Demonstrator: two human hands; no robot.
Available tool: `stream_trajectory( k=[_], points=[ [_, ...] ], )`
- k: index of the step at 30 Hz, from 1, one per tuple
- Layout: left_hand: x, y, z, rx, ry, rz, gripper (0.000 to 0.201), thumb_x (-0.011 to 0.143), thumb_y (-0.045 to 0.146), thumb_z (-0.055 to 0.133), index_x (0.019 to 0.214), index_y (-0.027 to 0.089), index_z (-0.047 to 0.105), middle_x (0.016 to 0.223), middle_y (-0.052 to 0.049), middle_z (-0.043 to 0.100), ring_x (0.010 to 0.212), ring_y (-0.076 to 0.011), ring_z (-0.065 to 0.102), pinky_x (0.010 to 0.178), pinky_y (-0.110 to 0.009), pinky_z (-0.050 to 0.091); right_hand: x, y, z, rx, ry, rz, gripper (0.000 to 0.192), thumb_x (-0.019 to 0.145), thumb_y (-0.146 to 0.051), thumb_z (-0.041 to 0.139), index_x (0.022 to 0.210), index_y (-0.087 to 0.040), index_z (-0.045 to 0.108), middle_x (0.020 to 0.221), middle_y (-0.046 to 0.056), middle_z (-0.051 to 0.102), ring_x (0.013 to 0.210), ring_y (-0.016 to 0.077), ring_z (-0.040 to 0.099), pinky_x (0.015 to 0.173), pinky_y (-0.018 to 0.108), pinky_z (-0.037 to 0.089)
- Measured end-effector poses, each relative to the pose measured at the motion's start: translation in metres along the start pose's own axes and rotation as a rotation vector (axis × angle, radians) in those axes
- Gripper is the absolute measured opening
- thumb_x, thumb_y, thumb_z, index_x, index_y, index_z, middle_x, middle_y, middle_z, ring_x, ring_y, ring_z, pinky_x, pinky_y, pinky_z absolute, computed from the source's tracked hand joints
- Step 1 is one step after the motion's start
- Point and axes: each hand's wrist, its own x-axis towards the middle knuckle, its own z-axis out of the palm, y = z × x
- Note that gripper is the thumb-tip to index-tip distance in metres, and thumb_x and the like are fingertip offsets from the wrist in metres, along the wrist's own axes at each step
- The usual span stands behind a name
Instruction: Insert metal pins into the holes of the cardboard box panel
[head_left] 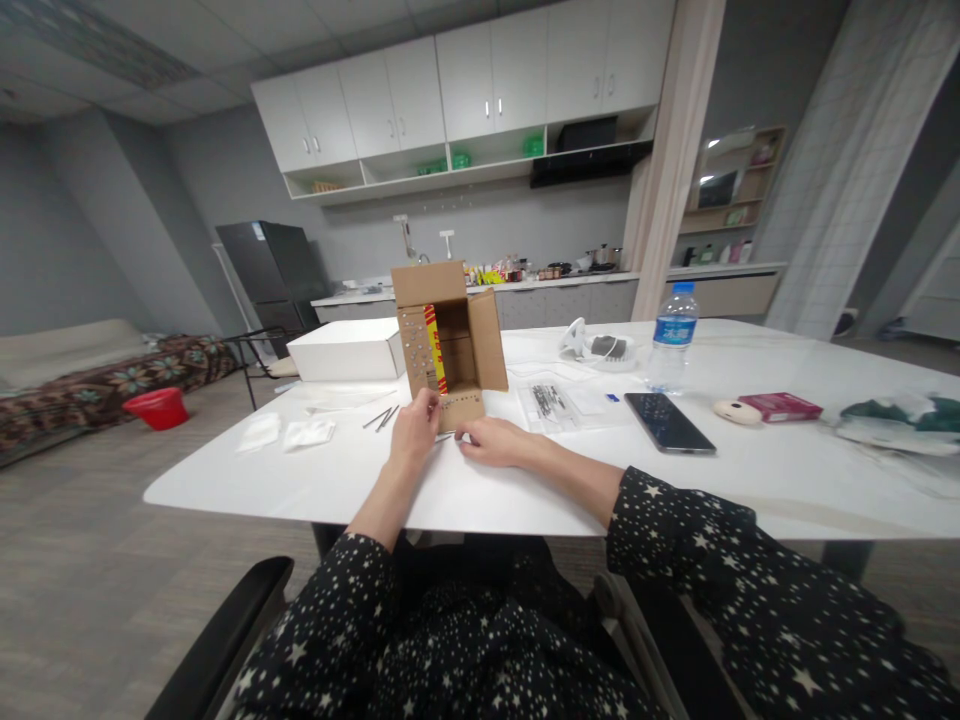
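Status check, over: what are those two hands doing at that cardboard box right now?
Left hand pinching at the cardboard box front flap. Right hand flat on the table beside it. Loose nails lie just left.

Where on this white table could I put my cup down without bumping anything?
Bare patches: the near edge of the table right of the right hand, and between the phone and water bottle. It is crowded around the cardboard box.

White flat box [346,350] on the white table [750,480], left; clear water bottle [672,338] upright, right of centre. Dark phone [668,422] lying flat near it, pink packet [780,406] further right. Red basin [156,408] on the floor beside a patterned sofa [90,375]. Black fridge [271,272] against the far wall.
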Motion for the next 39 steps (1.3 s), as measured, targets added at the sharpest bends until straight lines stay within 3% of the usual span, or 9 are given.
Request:
stream_trajectory(
  k=[39],
  points=[
    [-0.0048,-0.0008,0.0036,-0.014,-0.041,-0.057,0.010,0.086,0.023,0.047,0.097,0.023,0.049,0.077,-0.001,0.065,0.068,-0.0168,0.061,0.061,-0.026,0.039,0.0005,0.0000,0.0013,-0.006,-0.004,0.005,0.030,0.090,-0.026,0.048,0.115,-0.019,0.064,0.097,0.009,0.072,0.089,0.0224,0.066,0.071,0.027,0.042]
  ],
)
